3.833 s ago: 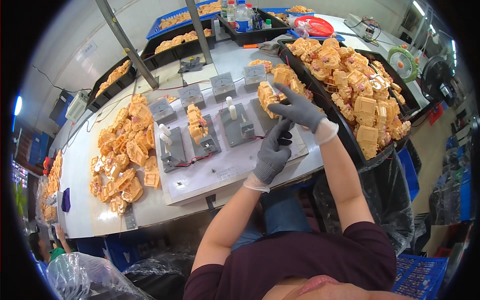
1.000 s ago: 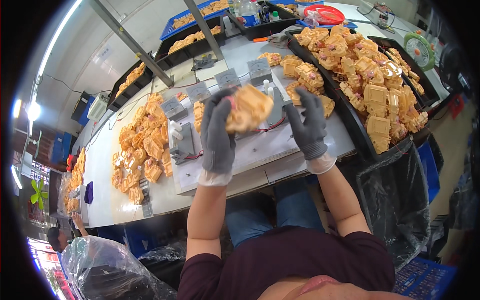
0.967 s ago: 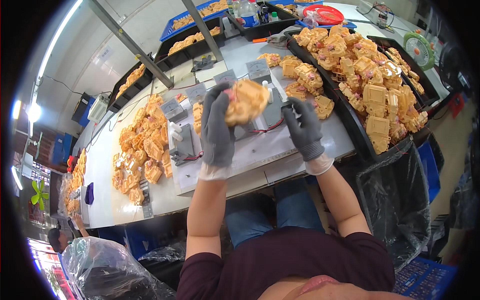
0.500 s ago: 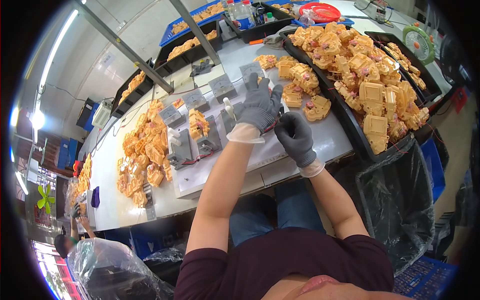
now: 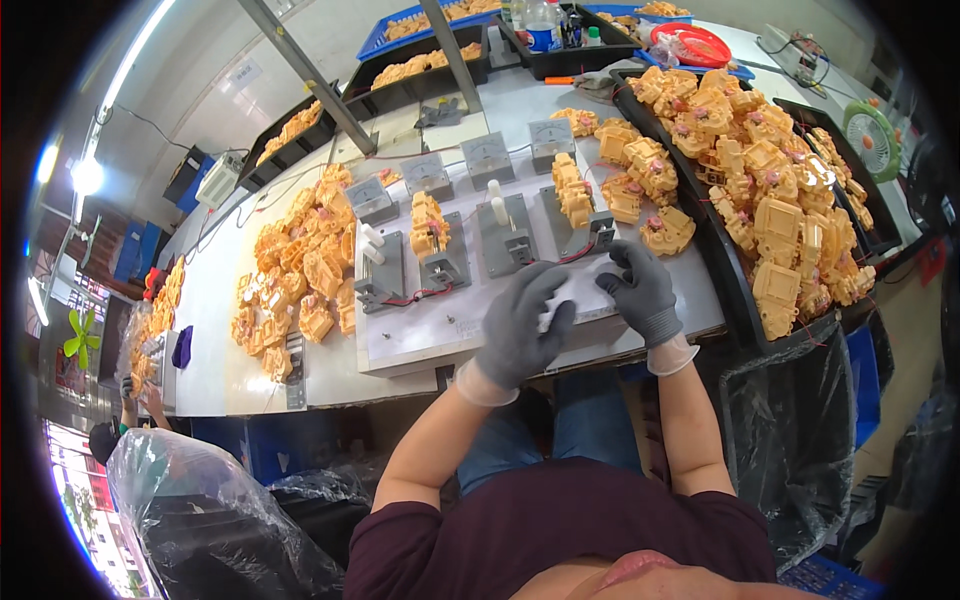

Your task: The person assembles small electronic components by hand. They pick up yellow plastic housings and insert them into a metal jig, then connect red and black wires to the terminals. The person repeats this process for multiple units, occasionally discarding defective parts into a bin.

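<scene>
My left hand (image 5: 525,328), in a grey glove, hovers over the front of the white work board (image 5: 430,340). Its fingers are curved and apart, with nothing visible in them. My right hand (image 5: 645,292), also gloved, is bent beside the rightmost grey test fixture (image 5: 566,236), thumb and fingers apart. An orange-yellow plastic housing (image 5: 573,190) sits upright on that fixture. Another housing (image 5: 429,222) stands on a second fixture further left. Two fixtures with white-capped levers (image 5: 498,205) carry no housing. Behind them, analog dial meters (image 5: 486,158) stand in a row.
Loose housings (image 5: 300,265) are heaped on the left. A black tray (image 5: 700,240) piled with more stands on the right, beside several loose ones (image 5: 640,170). Metal posts (image 5: 455,55), trays, bottles and a red plate (image 5: 690,45) are behind. A green fan (image 5: 870,140) stands far right.
Both hands have drawn back toward me from the rightmost fixture, the left one farthest. The housing on that fixture now shows uncovered. My left fingers have spread, and the view has shifted.
</scene>
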Demonstrator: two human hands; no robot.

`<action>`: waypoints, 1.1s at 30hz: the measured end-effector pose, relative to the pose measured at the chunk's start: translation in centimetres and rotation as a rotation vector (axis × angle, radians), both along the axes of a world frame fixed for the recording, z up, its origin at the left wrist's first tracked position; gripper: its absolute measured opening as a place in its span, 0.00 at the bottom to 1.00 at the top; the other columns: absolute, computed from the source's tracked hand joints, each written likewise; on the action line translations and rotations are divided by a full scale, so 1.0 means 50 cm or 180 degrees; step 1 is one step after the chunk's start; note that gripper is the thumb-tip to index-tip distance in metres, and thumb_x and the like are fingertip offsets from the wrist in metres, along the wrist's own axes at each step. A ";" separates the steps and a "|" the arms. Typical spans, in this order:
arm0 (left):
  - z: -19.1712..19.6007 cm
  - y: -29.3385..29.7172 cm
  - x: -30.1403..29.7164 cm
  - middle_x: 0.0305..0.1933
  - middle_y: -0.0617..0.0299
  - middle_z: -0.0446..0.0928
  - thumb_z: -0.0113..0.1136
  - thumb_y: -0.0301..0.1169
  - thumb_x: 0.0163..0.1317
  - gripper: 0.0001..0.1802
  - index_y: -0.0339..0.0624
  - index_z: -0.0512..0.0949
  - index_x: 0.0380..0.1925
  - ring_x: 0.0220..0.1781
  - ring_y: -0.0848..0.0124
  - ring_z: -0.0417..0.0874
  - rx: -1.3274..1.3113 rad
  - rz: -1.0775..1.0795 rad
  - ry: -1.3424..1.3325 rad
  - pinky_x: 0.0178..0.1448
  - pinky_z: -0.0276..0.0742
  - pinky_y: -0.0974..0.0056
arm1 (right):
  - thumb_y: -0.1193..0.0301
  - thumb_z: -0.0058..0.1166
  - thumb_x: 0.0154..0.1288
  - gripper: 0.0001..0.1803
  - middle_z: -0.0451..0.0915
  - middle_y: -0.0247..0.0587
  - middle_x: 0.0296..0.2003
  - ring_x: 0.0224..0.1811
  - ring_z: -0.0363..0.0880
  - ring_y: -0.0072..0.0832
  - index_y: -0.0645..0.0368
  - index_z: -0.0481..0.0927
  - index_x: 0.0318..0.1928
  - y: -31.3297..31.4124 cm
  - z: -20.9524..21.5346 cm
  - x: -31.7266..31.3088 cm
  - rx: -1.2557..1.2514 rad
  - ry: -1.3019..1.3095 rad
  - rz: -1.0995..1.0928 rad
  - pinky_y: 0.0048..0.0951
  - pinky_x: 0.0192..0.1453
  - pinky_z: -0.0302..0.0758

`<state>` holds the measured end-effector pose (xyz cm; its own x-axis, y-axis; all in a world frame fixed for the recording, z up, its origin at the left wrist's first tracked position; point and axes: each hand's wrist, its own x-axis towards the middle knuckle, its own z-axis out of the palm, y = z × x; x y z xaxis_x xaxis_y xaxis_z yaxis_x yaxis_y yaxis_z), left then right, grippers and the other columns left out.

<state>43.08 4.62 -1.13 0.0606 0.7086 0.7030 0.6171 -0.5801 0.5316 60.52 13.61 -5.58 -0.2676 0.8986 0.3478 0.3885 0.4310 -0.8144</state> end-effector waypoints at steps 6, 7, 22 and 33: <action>-0.087 -0.104 -0.170 0.42 0.58 0.71 0.49 0.13 0.58 0.14 0.33 0.70 0.45 0.34 0.76 0.73 0.0324 0.1283 -0.0692 0.40 0.72 0.71 | 0.76 0.65 0.49 0.20 0.79 0.40 0.39 0.41 0.80 0.34 0.58 0.77 0.45 -0.014 -0.007 -0.024 0.0574 0.0068 -0.0396 0.32 0.42 0.78; -0.094 -0.121 -0.192 0.42 0.58 0.71 0.49 0.14 0.59 0.13 0.33 0.70 0.45 0.35 0.74 0.73 0.0295 0.1682 -0.0703 0.41 0.72 0.70 | 0.77 0.64 0.50 0.18 0.79 0.40 0.37 0.40 0.80 0.35 0.58 0.78 0.44 -0.029 -0.004 -0.036 0.0780 0.0071 -0.0352 0.32 0.41 0.77; -0.112 -0.145 -0.246 0.37 0.53 0.77 0.57 0.17 0.51 0.16 0.38 0.73 0.41 0.27 0.63 0.79 0.0531 0.2214 0.0172 0.29 0.75 0.64 | 0.66 0.60 0.54 0.08 0.79 0.35 0.33 0.37 0.78 0.37 0.53 0.82 0.35 -0.127 0.026 -0.314 0.1013 -0.0646 0.1291 0.37 0.36 0.76; -0.108 -0.149 -0.250 0.37 0.56 0.77 0.58 0.19 0.51 0.15 0.40 0.74 0.41 0.25 0.65 0.79 0.0498 0.2152 0.0165 0.27 0.74 0.65 | 0.66 0.62 0.53 0.13 0.79 0.36 0.35 0.38 0.79 0.37 0.53 0.82 0.40 -0.127 0.033 -0.313 0.0727 -0.0719 0.1445 0.35 0.38 0.76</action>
